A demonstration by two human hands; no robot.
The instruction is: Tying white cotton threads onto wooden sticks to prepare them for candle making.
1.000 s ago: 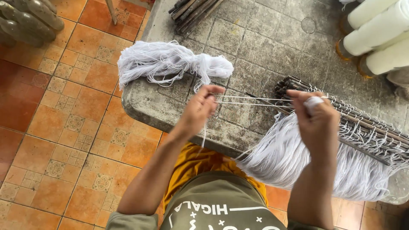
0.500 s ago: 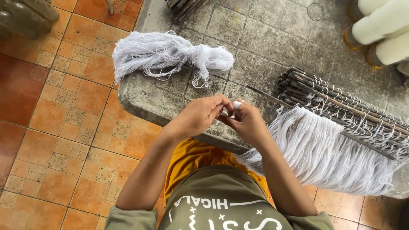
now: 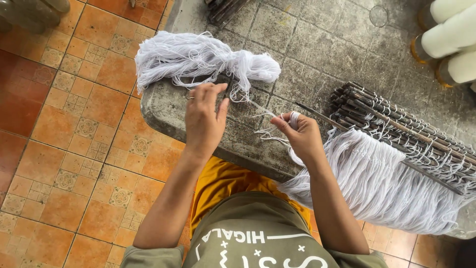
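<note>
My left hand (image 3: 203, 119) is raised over the concrete slab (image 3: 307, 59), fingers spread, just below a loose bundle of white thread (image 3: 203, 59). It seems to hold nothing, though thin strands run near its fingertips. My right hand (image 3: 297, 134) is closed on a small loop of white thread, with strands trailing toward the bundle. To its right lies a stack of dark thin rods (image 3: 396, 129) wrapped with thread, from which a thick white fringe (image 3: 377, 183) hangs over the slab's edge.
Orange tiled floor (image 3: 64, 149) spreads to the left of the slab. White cylindrical spools (image 3: 451, 39) stand at the top right. More dark rods (image 3: 223, 7) lie at the slab's far edge.
My hands met in front of me half a second ago. Now they have parted: the left has opened and risen toward the bundle, the right stays closed on thread.
</note>
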